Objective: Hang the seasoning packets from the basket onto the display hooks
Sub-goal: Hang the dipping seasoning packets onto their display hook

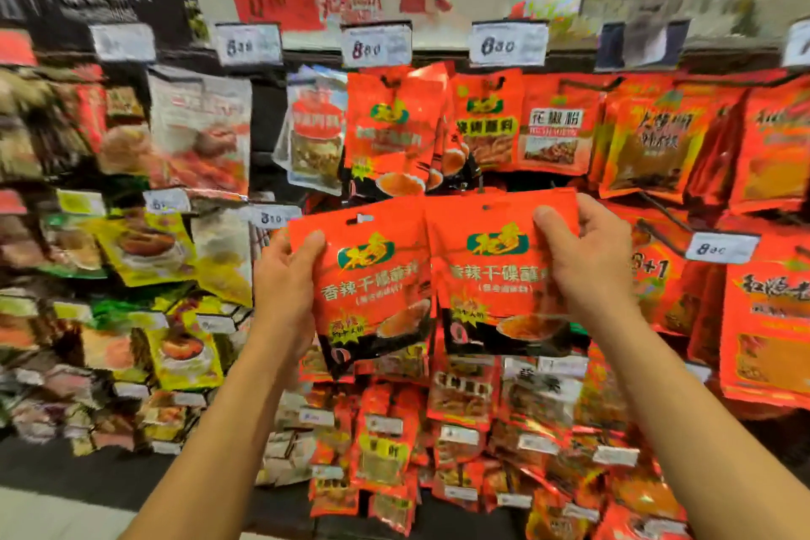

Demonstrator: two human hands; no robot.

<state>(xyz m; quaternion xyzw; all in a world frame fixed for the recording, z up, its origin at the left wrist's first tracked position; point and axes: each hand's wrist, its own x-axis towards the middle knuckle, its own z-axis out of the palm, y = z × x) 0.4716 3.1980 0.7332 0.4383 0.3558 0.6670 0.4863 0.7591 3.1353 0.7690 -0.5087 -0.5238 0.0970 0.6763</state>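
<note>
A black display wall (267, 110) crowded with hanging sachets fills the frame, white price tags (508, 43) running along its top rail, as I stand before it with both arms raised. Across the upper centre hangs a row of glossy red-orange seasoning packets (385, 127), matching the ones I carry; their hook is hidden behind them, just under the tag in the upper middle. That hook lies up and slightly left of my hands, and the coming move turns on it.

At centre frame I hold two flat red foil seasoning packets side by side, upright, long axes vertical, inner edges overlapping. My left hand (285, 276) grips the left packet (372, 276) by its outer edge, thumb on the face, fingers curled behind. My right hand (587, 259) pinches the right packet (495, 267) at its upper right corner. The left packet sits nearer the matching row, so I judge the left hand better placed to go first.

Each packet's hang slot (359, 218) shows near its top edge, clear of my fingers. Room is tight: the hanging row's lower edges nearly meet the tops of my packets, and more red sachets (767, 311) crowd the right side. The basket is not in view.
</note>
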